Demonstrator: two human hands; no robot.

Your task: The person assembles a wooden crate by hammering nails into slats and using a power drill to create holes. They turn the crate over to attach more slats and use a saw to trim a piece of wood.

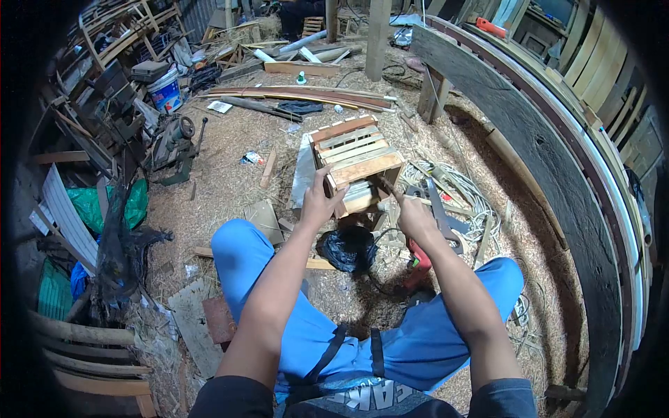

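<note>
A small wooden slatted crate [355, 157] stands in front of my knees on the sawdust floor. My left hand [319, 202] grips its near left corner with the fingers wrapped on the wood. Just to the right of the crate's near edge, my right hand [412, 216] is closed around a thin dark tool handle [387, 188] that points at the crate's front. I am seated, in blue trousers [306, 327].
A black bag [346, 249] and a red power tool [419, 268] lie between my legs. White cord [463, 195] coils at the right. A long curved dark plank [529, 132] runs along the right. Machinery [174, 143], a bucket [166, 90] and timber scraps crowd the left and back.
</note>
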